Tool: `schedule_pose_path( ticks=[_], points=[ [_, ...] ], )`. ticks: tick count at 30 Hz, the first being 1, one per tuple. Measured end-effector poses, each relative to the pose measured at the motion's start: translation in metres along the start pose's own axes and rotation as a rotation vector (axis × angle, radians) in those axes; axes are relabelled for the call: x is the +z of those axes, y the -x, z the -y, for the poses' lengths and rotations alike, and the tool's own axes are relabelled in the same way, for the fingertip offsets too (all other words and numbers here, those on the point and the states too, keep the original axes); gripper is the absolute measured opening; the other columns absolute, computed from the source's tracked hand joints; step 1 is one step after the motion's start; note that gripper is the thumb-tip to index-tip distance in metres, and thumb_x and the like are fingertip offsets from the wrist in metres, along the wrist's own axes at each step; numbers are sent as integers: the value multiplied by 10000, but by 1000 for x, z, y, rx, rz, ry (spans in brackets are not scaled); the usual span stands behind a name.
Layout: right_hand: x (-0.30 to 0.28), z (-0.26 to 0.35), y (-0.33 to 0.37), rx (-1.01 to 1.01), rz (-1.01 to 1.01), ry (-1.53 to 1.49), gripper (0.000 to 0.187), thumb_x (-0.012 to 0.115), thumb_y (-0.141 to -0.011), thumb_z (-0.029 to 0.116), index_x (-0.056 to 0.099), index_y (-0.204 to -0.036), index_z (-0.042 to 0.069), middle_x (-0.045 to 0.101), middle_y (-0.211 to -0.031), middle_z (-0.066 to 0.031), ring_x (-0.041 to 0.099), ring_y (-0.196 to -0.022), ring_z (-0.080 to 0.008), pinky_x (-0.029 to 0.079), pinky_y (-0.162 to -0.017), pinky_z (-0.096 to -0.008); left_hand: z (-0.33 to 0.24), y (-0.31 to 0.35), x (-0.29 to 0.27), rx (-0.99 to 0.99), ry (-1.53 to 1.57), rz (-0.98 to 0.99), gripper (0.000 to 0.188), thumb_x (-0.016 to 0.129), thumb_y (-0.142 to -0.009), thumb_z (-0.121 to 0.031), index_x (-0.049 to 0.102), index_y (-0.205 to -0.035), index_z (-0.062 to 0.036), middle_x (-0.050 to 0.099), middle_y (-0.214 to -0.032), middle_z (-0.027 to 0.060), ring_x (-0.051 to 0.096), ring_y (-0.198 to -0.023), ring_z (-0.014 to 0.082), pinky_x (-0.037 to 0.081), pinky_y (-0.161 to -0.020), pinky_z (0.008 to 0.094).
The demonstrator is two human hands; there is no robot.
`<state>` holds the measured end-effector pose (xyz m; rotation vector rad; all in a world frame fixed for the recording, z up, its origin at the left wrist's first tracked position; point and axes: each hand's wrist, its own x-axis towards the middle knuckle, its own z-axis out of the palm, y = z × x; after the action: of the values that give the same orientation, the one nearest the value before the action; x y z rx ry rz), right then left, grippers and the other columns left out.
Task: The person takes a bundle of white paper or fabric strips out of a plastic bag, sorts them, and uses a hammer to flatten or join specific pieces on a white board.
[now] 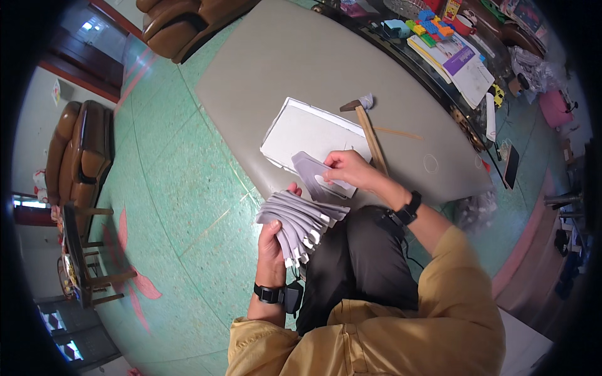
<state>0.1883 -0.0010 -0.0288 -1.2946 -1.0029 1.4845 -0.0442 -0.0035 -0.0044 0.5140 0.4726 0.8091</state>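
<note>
My left hand (270,238) is closed round a thick, fanned bundle of grey-lilac flat pieces (295,216) with white ends, held just left of my knees. My right hand (351,168) pinches a single grey flat piece (307,168) with a tapered outline and a pale patch near its middle. This piece lies over the near edge of a shallow white tray (307,128), close to the bundle's far end. What the pieces are made of, I cannot tell.
A wooden-handled hammer (373,141) lies along the tray's right side on the grey table (269,59). Further right, a dark glass-topped table carries papers (464,69) and colourful toy bricks (429,28). Brown sofas (84,144) and a wooden chair (81,250) stand left.
</note>
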Motion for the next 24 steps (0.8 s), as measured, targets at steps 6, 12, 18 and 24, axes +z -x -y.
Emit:
schedule_pose_path(
  ticks=[6,12,18,24],
  points=[
    [19,2,54,-102,-24,13,103,578,-801,-36,550,-900,-33,606,-814,-47,567,-727,-75,464,-657,-215,4,12,24,-99,-112,4,714,720,-670,-214,392,-1228,89,555,-1111,187,571,-1008,278,457,-902,372],
    [26,25,90,-224,-11,303,96,547,-823,-40,546,-919,-41,593,-831,-49,565,-798,-72,469,-687,-216,6,23,26,-133,-183,27,706,731,-647,-213,416,-1199,95,568,-1083,182,584,-978,265,470,-875,362],
    [28,53,110,-326,-75,156,166,588,-838,62,542,-982,-7,608,-829,-45,567,-742,-87,472,-690,-244,0,28,48,-171,-370,113,759,740,-596,-157,410,-1238,75,573,-1097,145,573,-1004,225,429,-920,333],
    [34,63,124,-441,-184,306,138,546,-833,-6,519,-967,17,584,-854,-73,591,-756,-147,481,-692,-262,5,30,50,-203,-375,132,814,745,-582,-151,382,-1274,77,539,-1161,147,547,-1054,226,405,-948,336]
  ],
)
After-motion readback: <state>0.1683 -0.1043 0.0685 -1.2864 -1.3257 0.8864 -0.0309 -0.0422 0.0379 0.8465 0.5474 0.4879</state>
